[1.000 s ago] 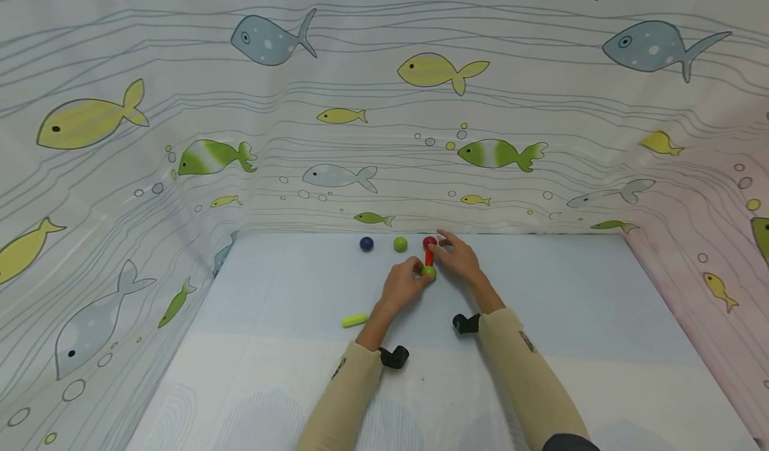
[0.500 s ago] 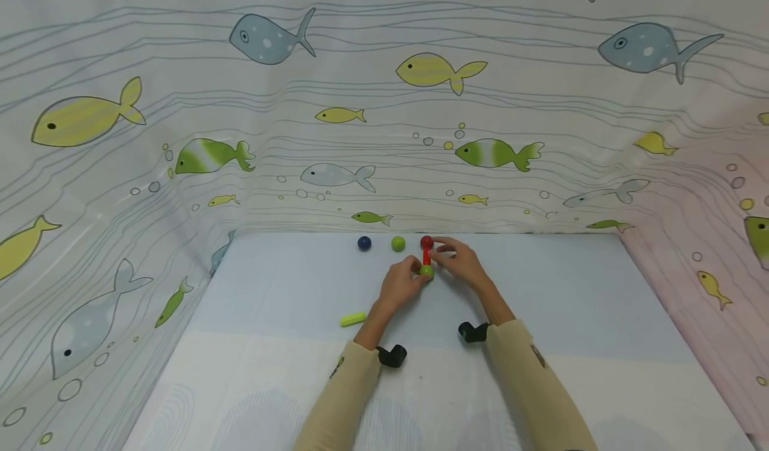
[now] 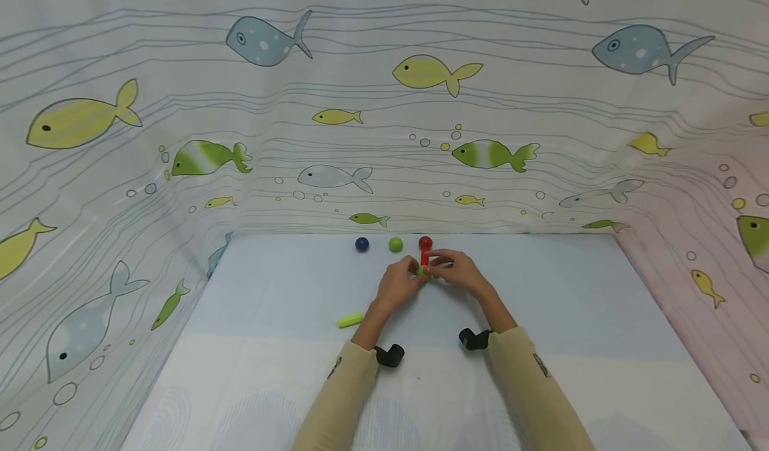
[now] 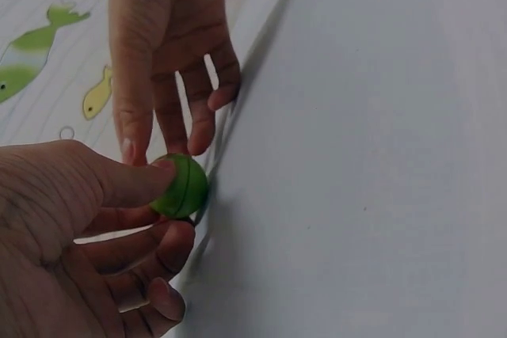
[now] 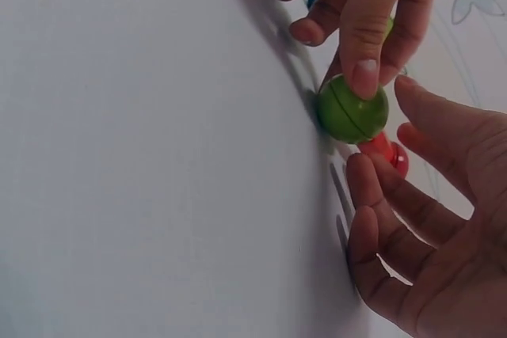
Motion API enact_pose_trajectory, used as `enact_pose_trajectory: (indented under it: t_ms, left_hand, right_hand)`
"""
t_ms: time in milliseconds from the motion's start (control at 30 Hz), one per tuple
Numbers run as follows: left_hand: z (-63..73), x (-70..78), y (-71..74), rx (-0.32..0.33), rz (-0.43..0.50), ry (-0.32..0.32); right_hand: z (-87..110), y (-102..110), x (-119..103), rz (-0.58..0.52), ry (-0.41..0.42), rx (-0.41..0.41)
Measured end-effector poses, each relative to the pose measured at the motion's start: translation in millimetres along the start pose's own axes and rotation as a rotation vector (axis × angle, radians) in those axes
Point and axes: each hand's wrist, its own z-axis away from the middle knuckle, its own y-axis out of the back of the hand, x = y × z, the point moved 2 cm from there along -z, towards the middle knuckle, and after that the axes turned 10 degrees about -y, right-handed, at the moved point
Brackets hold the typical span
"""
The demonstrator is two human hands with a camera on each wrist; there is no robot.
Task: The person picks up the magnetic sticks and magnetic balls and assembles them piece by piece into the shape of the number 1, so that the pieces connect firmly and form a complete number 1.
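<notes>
I count four balls and two rods on the table (image 3: 541, 291): two green balls, one red, one dark blue; one red rod, one yellow. Two hands are at work. The left hand (image 3: 398, 283) has the near green ball (image 5: 352, 112) pinched, its thumb on top. The right hand (image 3: 459, 269) curves about that same ball and the rod, thumb and fingers apart; whether a fingertip touches either, I can't tell from here.

The red rod (image 3: 424, 257) starts at that pinched ball and its long axis runs straight away from the person, pointing at the fish-patterned back wall (image 3: 336, 151). The red ball (image 3: 425, 242) sits on its far end, just beyond the grip. The far green ball (image 3: 395, 244) lies beyond the grip and left of it, the blue ball (image 3: 362, 244) further left again. Nearer the person than the grip, beside the left forearm, lies the yellow rod (image 3: 350, 320), slightly slanted.
</notes>
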Motion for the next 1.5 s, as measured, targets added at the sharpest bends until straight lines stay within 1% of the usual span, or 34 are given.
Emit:
enact_pose_trajectory:
  t_ms: [100,267,400,600,733,800,867,967,1033,1167,1267,1367,1500]
  left_hand:
    - [-0.5,-0.3,0.3,0.002,0.000,-0.003]
    - [-0.7,-0.1,-0.1,-0.021,0.004,0.003]
    - [-0.7,0.2,0.6,-0.041,-0.003,0.007]
    - [3.4,3.1,9.0,-0.085,-0.030,0.007]
    - [7.0,0.6,18.1,-0.117,-0.026,0.008]
    - [9.1,-1.0,24.0,-0.155,-0.031,0.005]
    - [11.3,-3.3,30.4,-0.206,-0.040,0.001]
    - [14.7,-7.2,40.3,-0.269,-0.047,-0.029]
    - [17.3,-9.6,46.9,-0.296,-0.042,-0.044]
    - [25.1,-15.0,60.2,-0.325,0.005,-0.071]
    - [32.5,-21.9,69.3,-0.344,0.042,-0.093]
    - [39.4,-30.4,77.3,-0.352,0.057,-0.118]
    - [48.4,-41.5,87.3,-0.352,0.059,-0.129]
  right_hand:
    - [-0.5,0,1,0.006,0.010,-0.007]
    - [-1.7,-1,5,0.048,0.022,0.006]
    - [-0.2,-2,4,0.054,0.021,0.017]
    - [0.0,-1,5,0.062,0.004,0.015]
    - [0.0,0,5,0.062,0.006,0.014]
    - [-0.1,0,5,0.059,0.010,0.009]
    - [-0.9,0,6,0.057,0.008,0.002]
    - [-0.8,-1,6,0.056,0.001,-0.002]
    - [-0.4,-2,5,0.053,0.000,0.000]
    - [-1.0,-3,4,0.050,0.000,0.005]
    - [-1.8,-4,5,0.056,-0.002,-0.002]
    - [-1.4,-4,4,0.062,-0.002,-0.003]
    - [-0.7,-4,4,0.057,-0.001,0.001]
